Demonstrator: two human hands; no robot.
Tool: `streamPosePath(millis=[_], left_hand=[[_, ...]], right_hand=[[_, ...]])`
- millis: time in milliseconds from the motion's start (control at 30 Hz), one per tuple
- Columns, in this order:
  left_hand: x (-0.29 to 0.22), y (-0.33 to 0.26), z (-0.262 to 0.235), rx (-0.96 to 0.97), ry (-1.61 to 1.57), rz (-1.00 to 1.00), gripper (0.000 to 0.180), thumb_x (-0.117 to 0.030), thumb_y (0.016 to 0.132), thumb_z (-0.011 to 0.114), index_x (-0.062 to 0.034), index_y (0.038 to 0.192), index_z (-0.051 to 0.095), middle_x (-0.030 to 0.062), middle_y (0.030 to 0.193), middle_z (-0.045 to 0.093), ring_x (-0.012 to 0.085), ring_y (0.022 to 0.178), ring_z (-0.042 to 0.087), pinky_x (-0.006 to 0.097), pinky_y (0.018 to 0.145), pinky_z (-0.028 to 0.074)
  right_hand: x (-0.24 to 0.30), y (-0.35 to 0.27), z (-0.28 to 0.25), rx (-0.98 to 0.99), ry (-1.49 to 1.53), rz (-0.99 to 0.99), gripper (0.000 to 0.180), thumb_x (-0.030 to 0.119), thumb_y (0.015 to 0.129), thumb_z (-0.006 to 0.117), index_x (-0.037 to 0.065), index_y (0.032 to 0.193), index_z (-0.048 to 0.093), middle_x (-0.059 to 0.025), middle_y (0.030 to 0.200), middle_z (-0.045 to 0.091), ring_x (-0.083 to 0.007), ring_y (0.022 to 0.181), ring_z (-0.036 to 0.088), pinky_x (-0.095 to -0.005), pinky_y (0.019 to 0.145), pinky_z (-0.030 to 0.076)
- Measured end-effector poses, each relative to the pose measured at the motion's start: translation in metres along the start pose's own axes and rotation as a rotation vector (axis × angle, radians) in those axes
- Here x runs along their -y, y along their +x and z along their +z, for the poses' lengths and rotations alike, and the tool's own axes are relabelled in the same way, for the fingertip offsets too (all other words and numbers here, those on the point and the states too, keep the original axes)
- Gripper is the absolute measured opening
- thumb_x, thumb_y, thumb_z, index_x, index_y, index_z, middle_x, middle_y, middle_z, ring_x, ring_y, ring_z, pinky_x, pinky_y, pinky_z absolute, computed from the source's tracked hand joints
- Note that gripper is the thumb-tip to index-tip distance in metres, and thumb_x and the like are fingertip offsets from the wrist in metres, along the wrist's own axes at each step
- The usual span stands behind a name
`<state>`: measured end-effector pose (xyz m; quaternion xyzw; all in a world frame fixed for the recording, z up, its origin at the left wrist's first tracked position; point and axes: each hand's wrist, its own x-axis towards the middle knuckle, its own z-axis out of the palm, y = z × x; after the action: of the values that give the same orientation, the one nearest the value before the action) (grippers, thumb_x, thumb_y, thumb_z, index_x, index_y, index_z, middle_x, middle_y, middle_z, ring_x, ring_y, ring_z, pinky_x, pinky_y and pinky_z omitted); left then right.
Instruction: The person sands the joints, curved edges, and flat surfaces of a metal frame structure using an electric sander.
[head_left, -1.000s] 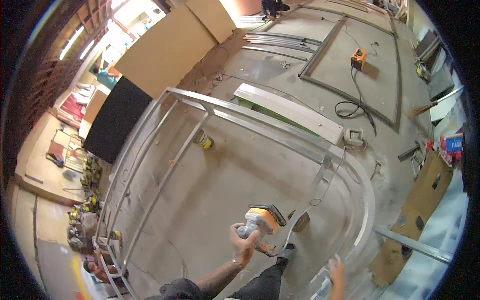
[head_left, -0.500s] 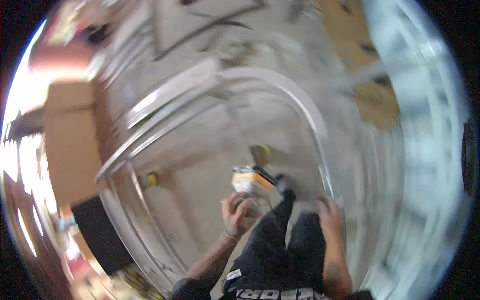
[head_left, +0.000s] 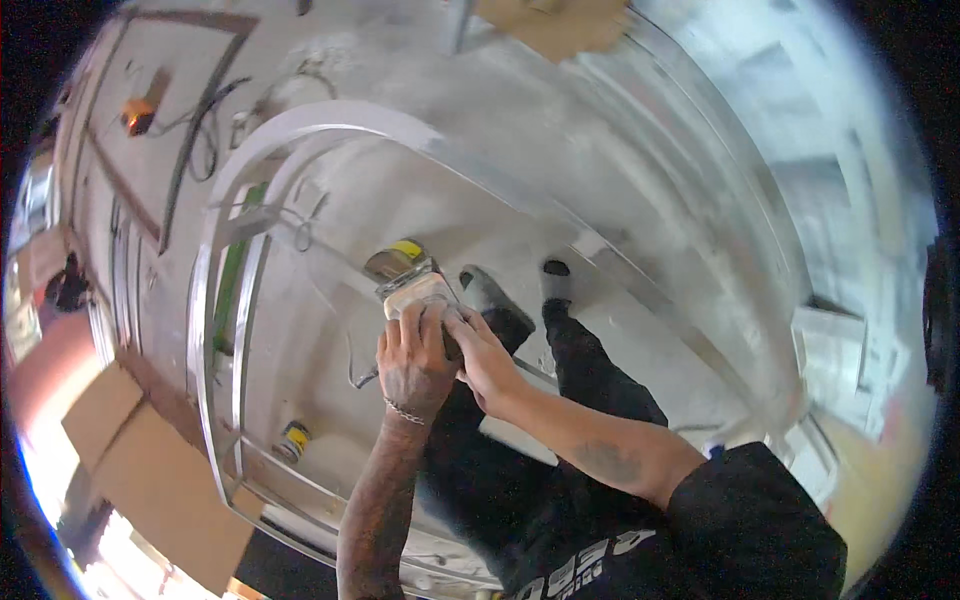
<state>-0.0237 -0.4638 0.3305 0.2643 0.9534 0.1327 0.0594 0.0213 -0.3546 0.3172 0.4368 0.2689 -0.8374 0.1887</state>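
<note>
My left hand (head_left: 412,360), with a bracelet at its wrist, has its fingers wrapped over a boxy corded tool that looks like a sander (head_left: 415,291). A pale, orange-tinged flat face of it shows, edged in grey. My right hand (head_left: 482,360) grips its side close to my left fingers, hiding much of the body. A grey cord (head_left: 345,345) runs up and away from beside my left hand. Just beyond the sander, a can with a yellow band (head_left: 402,252) is partly covered by it.
A metal tube frame (head_left: 207,300) curves around my feet. Inside it stands another yellow-banded can (head_left: 292,441). Cardboard (head_left: 170,480) lies at the lower left. An orange object (head_left: 137,117) and a loose dark cable (head_left: 208,140) are at the far left. Pale sheeting (head_left: 770,130) covers the right.
My right hand has come from beside the frame's right bar to the sander, joining my left hand. The view has turned, so the frame and cardboard appear shifted.
</note>
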Motion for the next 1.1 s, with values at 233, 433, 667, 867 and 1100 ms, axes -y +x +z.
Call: streamPosePath(millis=[233,433,667,867,1100], left_hand=[[0.007,0.014,0.041,0.242,-0.124,0.067,0.041,-0.017,0.084,0.07,-0.001,0.12,0.058,0.0187,0.122,0.059,0.0374,0.104,0.063,0.046,0.085,0.053],[0.06,0.002,0.051,0.178,-0.23,0.112,0.049,-0.016,0.083,0.072,0.0001,0.127,0.058,0.0202,0.122,0.058,0.0384,0.102,0.063,0.047,0.085,0.053],[0.147,-0.015,0.062,0.267,-0.73,0.217,0.065,-0.003,0.077,0.073,0.0048,0.137,0.051,0.0261,0.13,0.055,0.0464,0.12,0.056,0.052,0.101,0.048],[0.192,-0.04,0.061,0.257,-0.906,0.152,0.072,0.001,0.073,0.074,0.0053,0.141,0.049,0.0247,0.135,0.055,0.0454,0.121,0.055,0.05,0.103,0.046],[0.189,-0.033,0.092,0.363,-0.783,0.282,0.066,-0.001,0.08,0.068,-0.0012,0.142,0.049,0.0237,0.134,0.055,0.0454,0.121,0.055,0.051,0.104,0.048]], right_hand=[[-0.026,0.041,-0.026,-0.156,0.078,-0.104,0.049,0.034,0.102,0.061,0.008,0.141,0.046,-0.0144,0.134,0.056,-0.024,0.129,0.051,-0.0369,0.111,0.038],[-0.064,0.058,0.01,-0.308,-0.141,-0.199,0.046,0.031,0.099,0.066,0.011,0.137,0.048,-0.0073,0.129,0.059,-0.0222,0.123,0.055,-0.0396,0.102,0.044],[-0.103,0.079,0.076,-0.628,-0.026,-0.235,0.048,0.025,0.096,0.071,0.005,0.133,0.047,-0.0139,0.12,0.064,-0.0217,0.114,0.062,-0.0357,0.094,0.052],[-0.146,0.098,0.1,-0.659,-0.061,-0.464,0.05,0.02,0.095,0.074,0.004,0.131,0.043,-0.0119,0.12,0.061,-0.0195,0.109,0.063,-0.034,0.089,0.055],[-0.159,0.126,0.058,-0.695,0.283,-0.406,0.05,0.018,0.096,0.069,0.008,0.135,0.041,-0.01,0.116,0.06,-0.0191,0.105,0.062,-0.0338,0.082,0.054]])
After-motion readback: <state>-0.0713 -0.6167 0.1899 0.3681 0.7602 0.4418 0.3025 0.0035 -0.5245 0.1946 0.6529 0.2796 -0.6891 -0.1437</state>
